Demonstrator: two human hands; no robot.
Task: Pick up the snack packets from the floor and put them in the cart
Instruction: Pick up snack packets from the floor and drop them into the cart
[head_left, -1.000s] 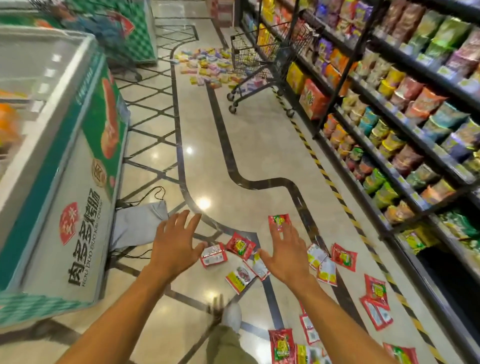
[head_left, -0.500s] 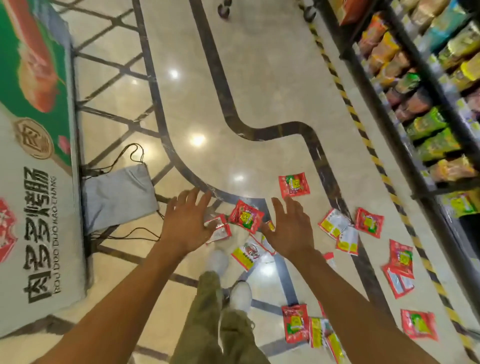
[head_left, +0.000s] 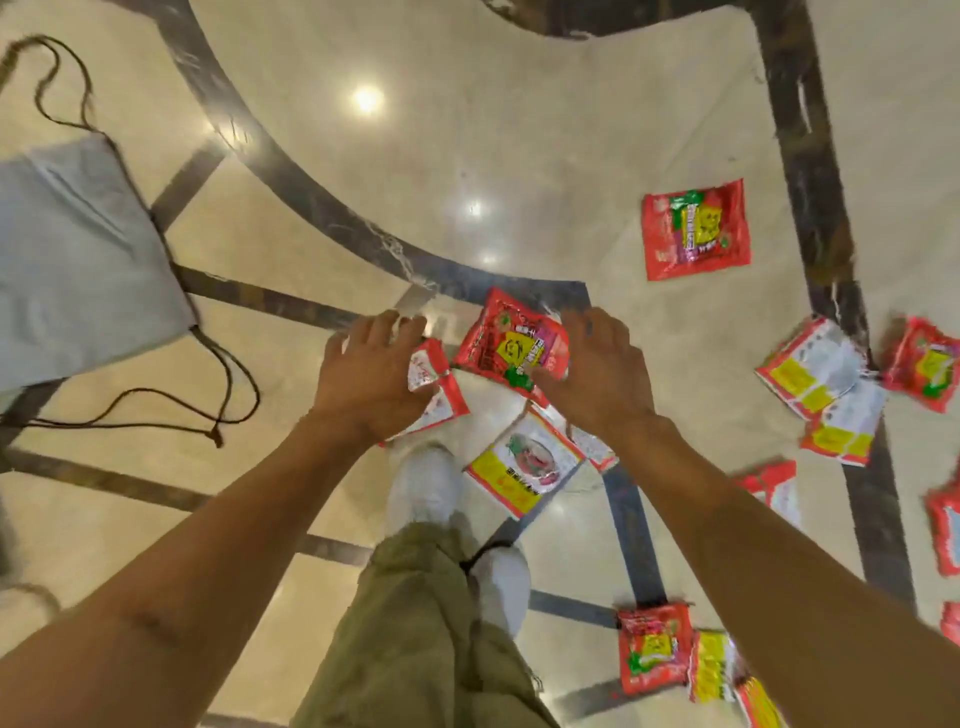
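- Head view: the left hand (head_left: 374, 382) hangs low over the floor (head_left: 467, 156), fingers straight and spread, gripping nothing.
- A pale packet (head_left: 439, 389) lies back up on the floor, partly under that hand's thumb side. Whether the hand touches it cannot be told.
- The right hand (head_left: 595, 374) is open too, fingers loosely stretched, at the right edge of a red packet (head_left: 511, 348). This packet lies face up between the two hands, and contact cannot be told.
- A third packet (head_left: 524, 470) lies back up below the red one, just beside a white shoe (head_left: 423, 488).
- A lone packet (head_left: 696, 231) lies face up on the floor, well apart, up and to the right.
- Side packets (head_left: 815, 374) overlap on the floor at the right edge. Low packets (head_left: 654, 649) lie near the bottom, by the right forearm.
- A grey bag (head_left: 78, 249) with a dark cord (head_left: 228, 395) lies on the floor at the left.
- Olive trousers (head_left: 415, 634) fill the bottom centre.
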